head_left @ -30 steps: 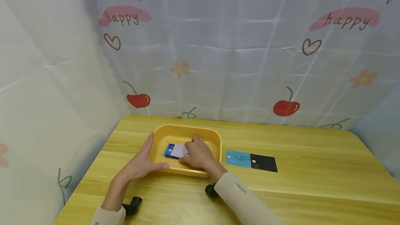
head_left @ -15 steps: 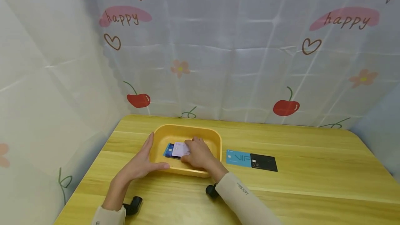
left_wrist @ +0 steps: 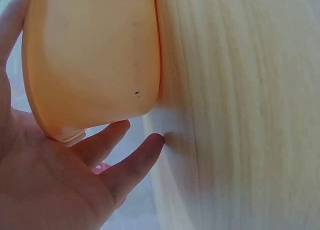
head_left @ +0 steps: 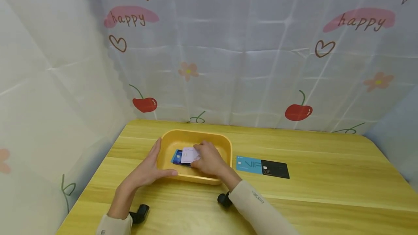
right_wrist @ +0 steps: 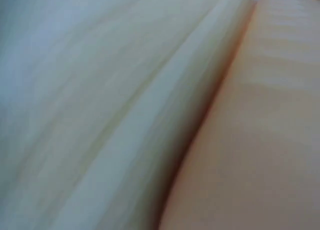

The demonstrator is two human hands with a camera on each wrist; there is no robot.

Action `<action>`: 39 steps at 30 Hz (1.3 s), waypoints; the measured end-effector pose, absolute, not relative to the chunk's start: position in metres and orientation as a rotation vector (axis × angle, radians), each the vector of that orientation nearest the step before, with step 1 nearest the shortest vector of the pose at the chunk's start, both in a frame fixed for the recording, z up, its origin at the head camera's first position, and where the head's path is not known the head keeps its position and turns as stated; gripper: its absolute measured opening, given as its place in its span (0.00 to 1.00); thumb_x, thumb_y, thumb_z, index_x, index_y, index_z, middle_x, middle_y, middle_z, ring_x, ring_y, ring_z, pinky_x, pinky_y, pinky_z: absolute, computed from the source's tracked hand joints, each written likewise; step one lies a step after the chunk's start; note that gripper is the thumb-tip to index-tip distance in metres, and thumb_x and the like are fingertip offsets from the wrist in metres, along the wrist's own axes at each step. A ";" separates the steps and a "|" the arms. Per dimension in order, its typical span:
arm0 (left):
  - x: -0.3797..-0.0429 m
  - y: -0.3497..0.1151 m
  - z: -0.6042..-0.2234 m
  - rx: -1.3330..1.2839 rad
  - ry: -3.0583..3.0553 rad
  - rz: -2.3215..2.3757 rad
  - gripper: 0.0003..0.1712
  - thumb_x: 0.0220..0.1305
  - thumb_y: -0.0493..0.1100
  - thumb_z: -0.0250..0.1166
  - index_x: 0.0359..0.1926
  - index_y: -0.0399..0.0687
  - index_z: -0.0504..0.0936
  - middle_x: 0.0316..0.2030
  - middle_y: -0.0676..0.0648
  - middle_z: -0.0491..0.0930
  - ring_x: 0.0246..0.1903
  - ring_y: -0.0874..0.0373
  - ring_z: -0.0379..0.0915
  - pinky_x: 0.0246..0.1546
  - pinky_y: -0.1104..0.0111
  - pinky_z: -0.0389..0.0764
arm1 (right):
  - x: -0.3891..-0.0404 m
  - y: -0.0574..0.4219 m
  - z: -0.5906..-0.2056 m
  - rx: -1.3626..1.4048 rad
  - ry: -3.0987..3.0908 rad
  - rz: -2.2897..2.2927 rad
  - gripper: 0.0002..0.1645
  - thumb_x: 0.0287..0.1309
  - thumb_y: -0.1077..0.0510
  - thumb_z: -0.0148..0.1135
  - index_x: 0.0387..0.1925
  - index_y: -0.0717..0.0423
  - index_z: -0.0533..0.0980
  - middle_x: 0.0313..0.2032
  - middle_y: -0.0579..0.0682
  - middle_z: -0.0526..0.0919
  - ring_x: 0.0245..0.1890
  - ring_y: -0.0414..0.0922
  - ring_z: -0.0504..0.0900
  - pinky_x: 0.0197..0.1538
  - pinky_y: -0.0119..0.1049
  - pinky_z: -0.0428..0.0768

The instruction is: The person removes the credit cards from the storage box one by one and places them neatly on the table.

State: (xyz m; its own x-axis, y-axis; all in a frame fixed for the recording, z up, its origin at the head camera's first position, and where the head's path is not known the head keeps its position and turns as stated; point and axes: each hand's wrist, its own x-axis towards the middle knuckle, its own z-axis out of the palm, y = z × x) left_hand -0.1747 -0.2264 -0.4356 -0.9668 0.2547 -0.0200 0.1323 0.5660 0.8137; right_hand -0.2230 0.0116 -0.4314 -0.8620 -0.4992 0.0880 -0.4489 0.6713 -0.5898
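In the head view, a yellow plastic basket (head_left: 226, 144) stands on the wooden table. My left hand (head_left: 144, 170) rests against its left side, fingers straight along the wall and thumb over the front rim. The left wrist view shows the fingers (left_wrist: 131, 166) spread beside the basket's outer wall (left_wrist: 95, 55). Reaching inside, my right hand (head_left: 211, 160) pinches a pale VIP card (head_left: 188, 154) at its right end. Beneath that card lies a dark blue chip card (head_left: 177, 157) on the basket's floor, partly covered. The right wrist view shows only basket wall (right_wrist: 260, 140) and tabletop, no fingers.
Right of the basket, a light blue VIP card (head_left: 248, 164) and a black VIP card (head_left: 275, 169) lie flat, side by side on the table (head_left: 326, 188). A patterned curtain (head_left: 241, 82) hangs behind the table. Black wrist devices (head_left: 140, 213) sit below both hands.
The pale card has shifted slightly up and to the right with my right hand, and more of its face shows. My left hand and the basket stay in place.
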 end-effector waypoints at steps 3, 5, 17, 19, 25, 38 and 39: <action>-0.175 -0.227 -0.437 0.339 2.656 1.365 0.73 0.54 0.54 0.76 0.77 0.40 0.28 0.77 0.37 0.29 0.74 0.38 0.29 0.68 0.39 0.43 | -0.222 0.013 -0.430 -0.781 2.736 -1.074 0.37 0.49 0.57 0.76 0.60 0.68 0.75 0.49 0.58 0.77 0.42 0.48 0.73 0.50 0.42 0.75; -0.176 -0.227 -0.437 0.343 2.658 1.361 0.72 0.54 0.54 0.76 0.77 0.39 0.28 0.77 0.37 0.29 0.74 0.38 0.29 0.68 0.39 0.43 | -0.221 0.014 -0.430 -0.769 2.701 -1.138 0.38 0.48 0.57 0.77 0.60 0.68 0.75 0.48 0.57 0.77 0.40 0.47 0.73 0.47 0.41 0.75; -0.176 -0.226 -0.433 0.317 2.658 1.352 0.72 0.54 0.55 0.75 0.77 0.39 0.28 0.77 0.37 0.29 0.74 0.38 0.29 0.68 0.39 0.42 | -0.216 0.026 -0.416 -0.734 2.726 -1.194 0.38 0.48 0.55 0.77 0.61 0.66 0.75 0.46 0.54 0.77 0.37 0.45 0.73 0.44 0.39 0.74; -0.175 -0.226 -0.433 0.305 2.658 1.353 0.73 0.53 0.55 0.76 0.77 0.39 0.28 0.77 0.37 0.29 0.74 0.37 0.29 0.68 0.39 0.42 | -0.214 0.031 -0.413 -0.748 2.727 -1.191 0.38 0.49 0.55 0.76 0.61 0.66 0.75 0.46 0.54 0.77 0.39 0.46 0.73 0.45 0.40 0.74; -0.175 -0.226 -0.433 0.312 2.660 1.339 0.72 0.53 0.55 0.75 0.77 0.39 0.29 0.76 0.36 0.29 0.74 0.37 0.28 0.68 0.38 0.41 | -0.205 0.052 -0.404 -0.846 2.776 -1.171 0.37 0.49 0.58 0.75 0.60 0.69 0.74 0.47 0.57 0.78 0.40 0.47 0.74 0.44 0.42 0.75; -0.176 -0.226 -0.433 0.306 2.658 1.351 0.73 0.53 0.55 0.76 0.77 0.41 0.28 0.77 0.37 0.29 0.74 0.37 0.29 0.67 0.38 0.41 | -0.192 0.079 -0.402 -0.839 2.810 -1.185 0.36 0.48 0.59 0.77 0.59 0.69 0.75 0.45 0.53 0.77 0.38 0.45 0.72 0.39 0.38 0.74; -0.176 -0.226 -0.434 0.303 2.658 1.349 0.73 0.53 0.55 0.76 0.77 0.41 0.28 0.77 0.37 0.29 0.74 0.37 0.29 0.67 0.38 0.41 | -0.192 0.081 -0.402 -0.836 2.813 -1.183 0.36 0.48 0.58 0.77 0.59 0.69 0.75 0.45 0.52 0.77 0.39 0.45 0.72 0.40 0.38 0.74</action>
